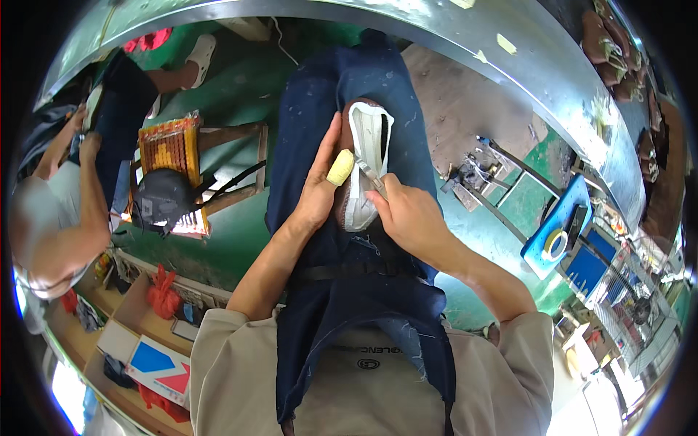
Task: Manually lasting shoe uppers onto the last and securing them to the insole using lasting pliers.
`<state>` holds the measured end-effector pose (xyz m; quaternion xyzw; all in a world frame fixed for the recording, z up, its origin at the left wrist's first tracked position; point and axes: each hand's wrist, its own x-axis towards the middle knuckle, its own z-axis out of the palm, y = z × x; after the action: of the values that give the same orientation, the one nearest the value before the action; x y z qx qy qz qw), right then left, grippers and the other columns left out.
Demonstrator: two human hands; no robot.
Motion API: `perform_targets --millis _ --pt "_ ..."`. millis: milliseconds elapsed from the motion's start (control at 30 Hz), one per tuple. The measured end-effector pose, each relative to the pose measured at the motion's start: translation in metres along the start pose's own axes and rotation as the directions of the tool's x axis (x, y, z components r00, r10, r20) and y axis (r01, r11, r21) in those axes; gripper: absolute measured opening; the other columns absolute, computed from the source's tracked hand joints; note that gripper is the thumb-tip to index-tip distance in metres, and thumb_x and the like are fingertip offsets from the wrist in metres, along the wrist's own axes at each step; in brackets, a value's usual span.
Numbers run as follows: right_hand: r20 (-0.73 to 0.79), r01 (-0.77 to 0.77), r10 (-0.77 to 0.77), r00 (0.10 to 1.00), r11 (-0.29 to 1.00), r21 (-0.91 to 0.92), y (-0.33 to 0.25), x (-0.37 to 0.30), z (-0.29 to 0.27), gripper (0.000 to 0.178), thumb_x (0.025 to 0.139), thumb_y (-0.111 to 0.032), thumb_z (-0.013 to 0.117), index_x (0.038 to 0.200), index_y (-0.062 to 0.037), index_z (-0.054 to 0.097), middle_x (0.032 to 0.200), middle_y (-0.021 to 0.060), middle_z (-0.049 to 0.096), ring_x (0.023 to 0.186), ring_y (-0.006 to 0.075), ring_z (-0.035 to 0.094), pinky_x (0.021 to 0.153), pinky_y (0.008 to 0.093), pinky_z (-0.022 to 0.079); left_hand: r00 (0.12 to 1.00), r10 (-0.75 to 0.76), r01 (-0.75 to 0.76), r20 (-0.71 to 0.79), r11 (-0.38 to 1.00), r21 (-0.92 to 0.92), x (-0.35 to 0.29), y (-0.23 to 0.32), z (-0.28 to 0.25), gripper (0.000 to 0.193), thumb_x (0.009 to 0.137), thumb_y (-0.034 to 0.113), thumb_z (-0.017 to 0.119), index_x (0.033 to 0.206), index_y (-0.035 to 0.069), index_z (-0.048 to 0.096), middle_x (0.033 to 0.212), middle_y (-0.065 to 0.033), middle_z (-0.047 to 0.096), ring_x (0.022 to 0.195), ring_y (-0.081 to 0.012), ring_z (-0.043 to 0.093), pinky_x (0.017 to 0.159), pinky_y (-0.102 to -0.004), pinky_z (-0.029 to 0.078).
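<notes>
Left hand [318, 190] grips the shoe [366, 161] on the lap — right hand [407, 212] fingers pinch a metal tool [369, 174].

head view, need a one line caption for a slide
Seated person in a dark blue apron steadies a shoe with the left hand while the right hand works a thin tool along it.

White-soled, seemingly brown shoe [367, 156]

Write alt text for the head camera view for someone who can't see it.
A seated person holds a white-soled shoe on their dark blue apron: the left hand, thumb taped yellow, steadies it while the right hand works a thin metal tool along the sole.
</notes>
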<state>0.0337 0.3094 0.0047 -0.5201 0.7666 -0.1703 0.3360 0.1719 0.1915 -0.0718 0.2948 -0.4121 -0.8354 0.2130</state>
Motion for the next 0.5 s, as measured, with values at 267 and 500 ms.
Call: perform_targets --millis 267,500 --pt "0.069 -0.038 0.041 0.997 0.998 -0.047 0.008 0.002 -0.032 0.029 0.106 -0.031 0.058 0.102 -0.0023 0.057 0.074 0.0129 0.069 0.064 0.0312 0.069 0.055 0.0413 0.051 0.980 0.201 -0.178 0.000 0.867 0.466 0.005 0.004 0.003 0.087 0.095 -0.006 0.059 0.167 0.007 0.013 0.166 -0.0175 0.030 0.152 -0.0285 0.032 0.124 -0.0377 0.025" --pt "-0.065 0.093 -0.110 0.992 0.970 -0.224 0.009 0.055 -0.023 0.032 0.105 -0.034 0.058 0.102 -0.0027 0.052 0.071 0.0176 0.068 0.065 0.0383 0.068 0.055 0.0468 0.051 0.979 0.206 -0.167 -0.008 0.818 0.550 0.009 -0.009 0.003 0.102 0.081 -0.009 0.068 0.166 0.007 0.015 0.160 -0.0229 0.034 0.148 -0.0398 0.034 0.123 -0.0439 0.027"
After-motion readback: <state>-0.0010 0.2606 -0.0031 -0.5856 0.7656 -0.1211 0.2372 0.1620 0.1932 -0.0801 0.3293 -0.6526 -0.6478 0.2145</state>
